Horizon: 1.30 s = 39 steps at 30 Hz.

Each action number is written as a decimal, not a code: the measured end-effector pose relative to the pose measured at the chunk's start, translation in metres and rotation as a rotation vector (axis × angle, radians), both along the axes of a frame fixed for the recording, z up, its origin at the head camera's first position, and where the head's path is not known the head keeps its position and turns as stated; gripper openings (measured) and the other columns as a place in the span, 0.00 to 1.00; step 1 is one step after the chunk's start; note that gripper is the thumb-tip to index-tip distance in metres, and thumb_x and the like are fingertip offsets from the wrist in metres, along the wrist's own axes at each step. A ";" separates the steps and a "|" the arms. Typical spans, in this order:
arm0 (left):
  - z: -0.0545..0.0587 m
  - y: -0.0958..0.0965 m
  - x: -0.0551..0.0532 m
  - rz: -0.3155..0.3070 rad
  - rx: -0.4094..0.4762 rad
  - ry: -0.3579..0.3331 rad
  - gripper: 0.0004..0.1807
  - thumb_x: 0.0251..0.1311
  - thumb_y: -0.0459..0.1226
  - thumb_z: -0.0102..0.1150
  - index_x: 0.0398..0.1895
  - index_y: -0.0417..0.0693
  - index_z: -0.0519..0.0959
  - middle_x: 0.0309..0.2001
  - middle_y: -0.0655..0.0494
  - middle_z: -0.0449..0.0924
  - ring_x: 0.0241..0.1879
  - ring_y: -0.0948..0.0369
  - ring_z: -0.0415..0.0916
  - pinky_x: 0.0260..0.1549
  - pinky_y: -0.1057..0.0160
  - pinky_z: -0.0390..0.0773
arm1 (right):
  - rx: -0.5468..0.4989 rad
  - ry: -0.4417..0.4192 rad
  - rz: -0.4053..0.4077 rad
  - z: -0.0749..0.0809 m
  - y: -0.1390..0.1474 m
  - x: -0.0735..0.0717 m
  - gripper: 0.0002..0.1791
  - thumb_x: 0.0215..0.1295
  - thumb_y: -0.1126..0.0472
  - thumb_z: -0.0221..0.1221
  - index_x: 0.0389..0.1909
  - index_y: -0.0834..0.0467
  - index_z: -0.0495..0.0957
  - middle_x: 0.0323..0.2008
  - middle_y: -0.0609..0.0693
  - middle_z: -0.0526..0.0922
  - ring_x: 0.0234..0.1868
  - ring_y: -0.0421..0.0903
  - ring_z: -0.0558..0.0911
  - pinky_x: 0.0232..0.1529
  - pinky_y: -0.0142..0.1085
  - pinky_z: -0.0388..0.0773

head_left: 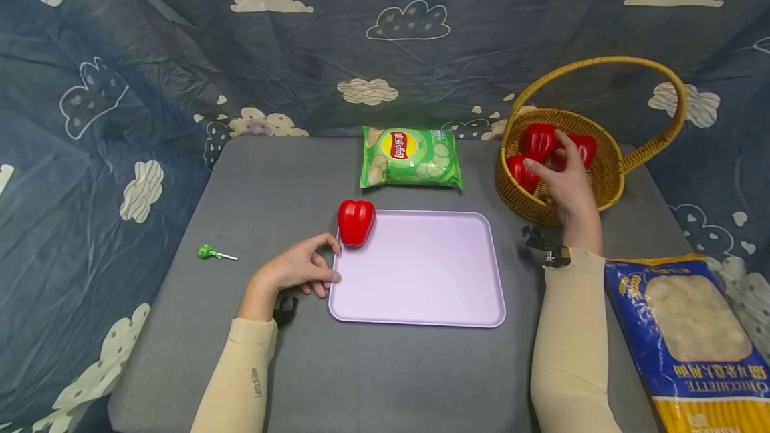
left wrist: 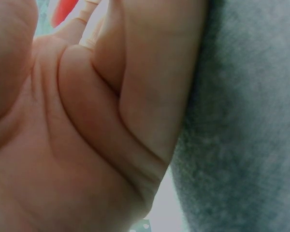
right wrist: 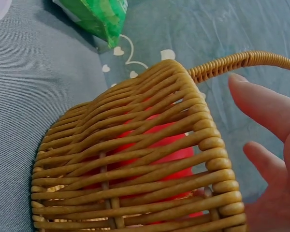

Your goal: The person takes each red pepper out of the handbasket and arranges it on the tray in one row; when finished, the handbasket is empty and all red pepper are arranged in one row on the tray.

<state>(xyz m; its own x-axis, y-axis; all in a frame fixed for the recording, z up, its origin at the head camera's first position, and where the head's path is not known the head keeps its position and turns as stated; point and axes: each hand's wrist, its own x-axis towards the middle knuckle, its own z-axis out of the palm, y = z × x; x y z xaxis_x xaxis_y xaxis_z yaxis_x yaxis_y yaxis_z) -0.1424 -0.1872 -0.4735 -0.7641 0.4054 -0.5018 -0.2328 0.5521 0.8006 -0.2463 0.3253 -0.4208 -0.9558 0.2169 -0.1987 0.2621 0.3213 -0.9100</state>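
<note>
We see a big dark blue cloth (head_left: 174,52) at the back and both sides, like soft walls. It has folds and wrinkles, with white clouds and little hearts on it. In front is the grey bench (head_left: 391,379). Its top is flat, and from the right wrist we can see fine threads in it.

On the far right of the bench stands a brown woven basket (head_left: 519,204) with a tall, round handle (head_left: 607,61). Nearer to us on the right lies a blue and yellow pasta bag (head_left: 692,326) with a clear window, partly out of our sight. A pale purple tray (head_left: 421,272) lies flat in the middle. Behind it, near the back cloth, lies a green chip bag (head_left: 412,158).

The right hand (head_left: 571,182) reaches into the basket. Its grip is wide, with thumb and fingers spread over three red peppers (head_left: 539,139). The left hand (head_left: 295,264) touches the tray's left edge with its thumb and pointing finger, but we cannot tell if its grip pinches it.

Another red pepper (head_left: 356,223) sits at the tray's far left corner. Smallest of all, a green lollipop (head_left: 207,251) lies on the left, well apart from the tray.
</note>
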 end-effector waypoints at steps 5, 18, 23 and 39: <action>0.000 0.000 0.001 0.000 -0.008 -0.005 0.25 0.64 0.39 0.74 0.58 0.53 0.71 0.25 0.51 0.87 0.22 0.58 0.87 0.22 0.63 0.80 | 0.009 -0.042 0.047 -0.001 0.002 -0.003 0.58 0.68 0.43 0.69 0.85 0.30 0.36 0.88 0.57 0.38 0.87 0.66 0.43 0.74 0.66 0.67; 0.000 -0.001 0.001 0.008 -0.010 -0.008 0.25 0.63 0.39 0.74 0.58 0.53 0.71 0.25 0.51 0.87 0.23 0.57 0.87 0.22 0.63 0.80 | 0.046 -0.111 0.138 -0.002 0.003 -0.008 0.56 0.70 0.47 0.68 0.86 0.33 0.39 0.87 0.62 0.41 0.84 0.72 0.48 0.73 0.71 0.65; 0.001 0.000 0.001 0.009 -0.008 -0.004 0.25 0.63 0.39 0.74 0.58 0.53 0.71 0.25 0.51 0.87 0.22 0.58 0.87 0.22 0.63 0.80 | 0.049 -0.121 0.169 -0.003 0.004 -0.010 0.56 0.72 0.52 0.68 0.87 0.36 0.39 0.86 0.64 0.41 0.84 0.72 0.46 0.73 0.71 0.64; 0.000 0.000 0.001 0.005 -0.009 0.001 0.25 0.63 0.40 0.74 0.58 0.53 0.71 0.25 0.51 0.87 0.23 0.57 0.87 0.22 0.63 0.80 | 0.132 -0.171 0.226 -0.005 0.007 -0.013 0.52 0.72 0.55 0.67 0.87 0.42 0.44 0.85 0.67 0.43 0.83 0.74 0.47 0.75 0.67 0.65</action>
<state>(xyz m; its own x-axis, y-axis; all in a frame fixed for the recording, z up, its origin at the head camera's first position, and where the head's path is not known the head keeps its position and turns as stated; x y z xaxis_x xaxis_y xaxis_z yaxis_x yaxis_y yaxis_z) -0.1416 -0.1873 -0.4732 -0.7662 0.3975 -0.5049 -0.2351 0.5579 0.7959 -0.2598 0.3319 -0.4260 -0.9380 0.0374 -0.3447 0.3160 0.5010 -0.8057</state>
